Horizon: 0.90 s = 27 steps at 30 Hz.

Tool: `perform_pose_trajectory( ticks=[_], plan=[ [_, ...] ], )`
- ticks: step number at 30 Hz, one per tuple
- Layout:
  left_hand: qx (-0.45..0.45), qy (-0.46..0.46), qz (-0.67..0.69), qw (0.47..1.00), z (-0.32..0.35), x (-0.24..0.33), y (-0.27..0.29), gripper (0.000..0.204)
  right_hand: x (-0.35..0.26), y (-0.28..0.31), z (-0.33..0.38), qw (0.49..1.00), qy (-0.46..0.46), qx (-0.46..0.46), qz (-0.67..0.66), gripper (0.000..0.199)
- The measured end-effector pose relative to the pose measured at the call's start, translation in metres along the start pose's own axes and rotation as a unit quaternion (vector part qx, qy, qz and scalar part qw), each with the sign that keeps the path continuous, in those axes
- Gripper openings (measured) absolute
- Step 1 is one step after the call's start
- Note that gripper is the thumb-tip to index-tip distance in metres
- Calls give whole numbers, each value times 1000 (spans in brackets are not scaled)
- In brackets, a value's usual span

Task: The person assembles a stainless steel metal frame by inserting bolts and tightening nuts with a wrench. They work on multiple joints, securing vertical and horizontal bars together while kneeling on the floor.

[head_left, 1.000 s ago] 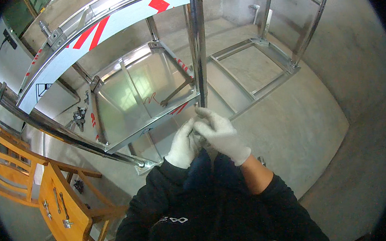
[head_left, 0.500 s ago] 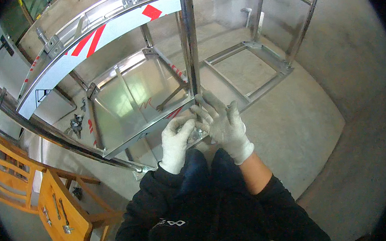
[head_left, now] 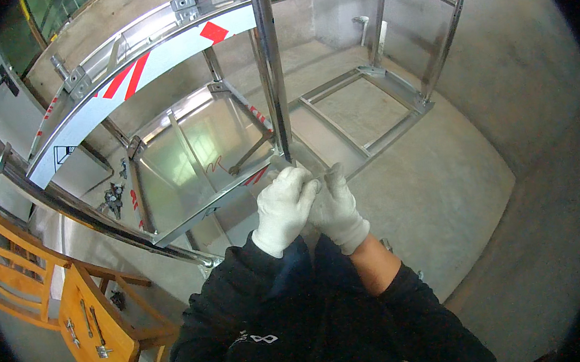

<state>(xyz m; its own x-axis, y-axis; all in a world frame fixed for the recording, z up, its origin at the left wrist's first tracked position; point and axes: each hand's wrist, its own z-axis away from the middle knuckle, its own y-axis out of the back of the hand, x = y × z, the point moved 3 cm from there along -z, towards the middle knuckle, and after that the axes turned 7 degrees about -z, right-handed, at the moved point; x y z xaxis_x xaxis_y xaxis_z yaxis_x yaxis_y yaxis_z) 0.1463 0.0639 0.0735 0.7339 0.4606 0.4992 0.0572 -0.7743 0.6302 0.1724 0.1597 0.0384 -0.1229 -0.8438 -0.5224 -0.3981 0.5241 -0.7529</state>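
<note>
Both my hands wear whitish knitted gloves and meet in front of my legs, just below the foot of an upright metal post (head_left: 272, 78). My left hand (head_left: 283, 206) is closed, its thumb and fingers pinched together beside the right palm; whatever they hold, if anything, is hidden. Greyer on its palm side, my right hand (head_left: 340, 211) has its thumb stretched up and apart, while its fingers are blurred and partly behind the left hand. Close beyond them lies the near edge of a metal framed panel (head_left: 196, 221).
A curved rail with a red-and-white strip (head_left: 143, 73) arches across the left. Farther right, a rectangular metal frame (head_left: 364, 149) lies on the concrete floor. A wooden chair (head_left: 100, 346) at lower left carries several metal tools (head_left: 99, 328). Dark metal parts (head_left: 114, 198) lie beyond it.
My left hand has moved right and up against the right hand, covering part of it. The right hand has turned, and its spread fingers show less. The view has shifted slightly.
</note>
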Motion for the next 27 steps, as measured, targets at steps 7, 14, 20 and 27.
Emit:
perform_pose_trajectory(
  ticks=[7, 14, 20, 27],
  plan=[
    [-7, -159, -119, 980, 11, 21, 14, 10, -14, -19, 4, 981, 11, -33, 191, 66],
    [41, -98, -29, 994, 6, 5, 17, 19, -23, -23, -8, 940, 83, 31, 329, 62],
    [61, -95, -13, 994, 5, -2, 19, 33, -12, 0, -2, 916, -31, -48, 397, 77],
    [22, -89, -74, 993, 3, 6, 21, 20, 10, 28, 6, 941, -103, -37, 321, 47]
  ],
)
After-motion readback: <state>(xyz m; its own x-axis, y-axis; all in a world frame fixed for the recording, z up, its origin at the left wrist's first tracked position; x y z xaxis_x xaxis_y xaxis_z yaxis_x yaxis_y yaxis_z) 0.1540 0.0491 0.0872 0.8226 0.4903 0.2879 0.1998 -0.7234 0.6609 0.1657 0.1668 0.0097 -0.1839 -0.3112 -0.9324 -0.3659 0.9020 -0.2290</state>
